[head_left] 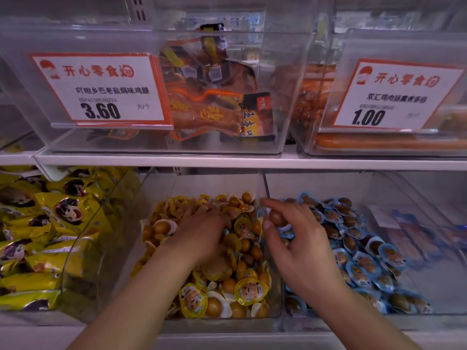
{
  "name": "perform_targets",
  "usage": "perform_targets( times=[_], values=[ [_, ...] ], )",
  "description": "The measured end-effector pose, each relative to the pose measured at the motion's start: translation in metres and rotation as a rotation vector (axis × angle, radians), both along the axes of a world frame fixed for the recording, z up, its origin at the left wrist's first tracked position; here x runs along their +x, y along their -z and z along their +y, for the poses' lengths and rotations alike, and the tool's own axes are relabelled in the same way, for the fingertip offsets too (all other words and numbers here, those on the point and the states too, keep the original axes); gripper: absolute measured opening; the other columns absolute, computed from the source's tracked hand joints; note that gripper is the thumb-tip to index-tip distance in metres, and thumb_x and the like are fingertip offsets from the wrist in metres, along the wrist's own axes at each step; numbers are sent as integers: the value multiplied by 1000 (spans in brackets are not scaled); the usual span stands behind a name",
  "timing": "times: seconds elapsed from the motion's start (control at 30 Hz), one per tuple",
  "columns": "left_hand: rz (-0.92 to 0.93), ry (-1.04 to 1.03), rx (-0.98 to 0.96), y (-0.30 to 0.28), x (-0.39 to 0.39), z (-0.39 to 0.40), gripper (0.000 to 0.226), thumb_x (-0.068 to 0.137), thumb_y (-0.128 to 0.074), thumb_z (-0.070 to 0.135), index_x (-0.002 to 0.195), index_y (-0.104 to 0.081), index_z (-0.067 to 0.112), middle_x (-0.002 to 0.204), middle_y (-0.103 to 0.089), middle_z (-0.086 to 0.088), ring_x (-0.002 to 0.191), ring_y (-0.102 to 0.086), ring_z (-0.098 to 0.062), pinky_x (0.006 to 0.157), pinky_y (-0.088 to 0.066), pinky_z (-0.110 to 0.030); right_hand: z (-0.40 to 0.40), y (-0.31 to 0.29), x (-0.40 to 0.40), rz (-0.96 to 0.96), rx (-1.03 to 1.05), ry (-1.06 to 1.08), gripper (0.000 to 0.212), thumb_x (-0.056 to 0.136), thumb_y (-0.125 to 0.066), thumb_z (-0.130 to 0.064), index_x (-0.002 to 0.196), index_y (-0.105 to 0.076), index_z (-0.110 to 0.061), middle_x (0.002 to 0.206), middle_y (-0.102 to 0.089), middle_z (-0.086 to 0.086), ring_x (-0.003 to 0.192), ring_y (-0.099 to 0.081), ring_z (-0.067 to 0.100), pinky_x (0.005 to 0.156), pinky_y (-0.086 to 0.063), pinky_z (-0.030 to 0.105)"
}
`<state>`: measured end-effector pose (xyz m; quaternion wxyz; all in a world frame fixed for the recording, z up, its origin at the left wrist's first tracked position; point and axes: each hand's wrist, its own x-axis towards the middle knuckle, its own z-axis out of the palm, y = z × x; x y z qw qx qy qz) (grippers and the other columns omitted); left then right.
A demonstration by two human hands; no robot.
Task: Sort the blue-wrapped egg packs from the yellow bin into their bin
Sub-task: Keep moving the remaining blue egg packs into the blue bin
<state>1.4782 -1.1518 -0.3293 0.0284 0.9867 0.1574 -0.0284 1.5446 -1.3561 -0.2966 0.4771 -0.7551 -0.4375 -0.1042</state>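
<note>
Head view, progress: the sorting is judged to be under way; one blue-wrapped egg pack (278, 219) is pinched between thumb and fingers of the right hand (300, 245), at centre right of the frame, over the divider (265, 195) between the two bins.
Head view, left to do: the held pack is not yet set down in the blue bin (394, 318); whether more blue packs are buried in the yellow bin (227, 320) cannot be told.
Head view, left hand: the left hand (202, 229) is laid on the yellow-wrapped packs (250, 290) at frame centre, fingers dug in; a grasp cannot be told.
Head view, look of the pack: a brown egg is seen under clear film with a pale blue rim, small and rounded.
Head view, destination: the blue pile (364, 263) is spread across lower right.
</note>
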Motion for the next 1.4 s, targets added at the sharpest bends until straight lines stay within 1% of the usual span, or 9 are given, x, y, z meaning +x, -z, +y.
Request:
perform_targets(
  times=[0.17, 0.27, 0.33, 0.57, 0.77, 0.97, 1.07, 1.17, 1.4],
  values=[
    [-221, -108, 35, -14, -4, 2, 14, 82, -71, 46, 84, -65, 34, 98, -68, 11, 116, -55, -16, 121, -13, -45, -1, -1, 1, 16, -8, 3, 40, 91, -65, -13, 128, -64, -29, 92, -53, -26, 97, -53, 2, 81, -39, 6],
    [-452, -175, -262, -35, -12, 5, 18, 76, -80, 44, 71, -66, 33, 73, -64, 16, 86, -63, -9, 92, -47, -37, -1, -4, 2, 98, 56, 7, 41, 92, -64, -10, 123, -64, -37, 94, -57, -22, 96, -57, 0, 78, -40, 4],
    [-482, -210, -483, -53, -17, 2, 21, 72, -83, 48, 69, -68, 34, 72, -68, 13, 73, -64, -3, 70, -53, -32, -1, -6, 5, 240, 151, 20, 46, 92, -62, -3, 113, -64, -43, 96, -62, -14, 90, -60, -2, 71, -42, 4],
    [-412, -296, -433, -83, -25, -25, 27, 83, -72, 53, 72, -66, 28, 71, -66, 9, 70, -63, -11, 65, -52, -32, -7, -15, 9, 609, 233, -7, 29, 92, -62, -17, 102, -69, -43, 70, -62, -6, 56, -60, 20, 49, -48, 22],
    [-473, 3, -1054, -86, -19, -72, 9, 95, -67, 22, 92, -74, 17, 76, -76, 0, 75, -73, -13, 71, -58, -24, -13, -23, 1, 678, 208, -140, 33, 78, -71, -61, 104, -71, -40, 78, -71, -6, 54, -64, 7, 45, -45, 18],
    [-710, -267, -953, -48, 9, -54, 18, 101, -54, 28, 98, -70, 23, 85, -74, 4, 78, -69, -14, 73, -58, -29, -14, -15, 13, 831, 296, -61, 15, 95, -65, -14, 96, -75, -25, 61, -59, 3, 42, -51, 15, 40, -39, 25],
    [-409, -147, -478, -17, 22, -40, 29, 99, -53, 34, 127, -60, 30, 125, -64, 7, 114, -59, -14, 98, -48, -35, -19, -7, 22, 891, 211, -36, 13, 96, -63, -13, 104, -72, -19, 55, -57, -4, 41, -50, 12, 42, -39, 25],
    [-233, 21, -348, 2, 34, -42, 45, 98, -44, 44, 143, -41, 40, 145, -51, 8, 133, -45, -23, 109, -36, -42, -22, -3, 26, 903, 147, -30, 17, 97, -62, -15, 105, -72, -25, 60, -60, -3, 45, -54, 10, 43, -40, 21],
    [-179, 56, -202, 6, 27, -35, 44, 72, -64, 38, 114, -51, 43, 107, -66, 9, 108, -52, -21, 77, -41, -33, -25, -8, 29, 947, 146, -22, 20, 98, -60, -13, 110, -71, -26, 85, -67, 12, 56, -61, 16, 48, -46, 20]
  ],
)
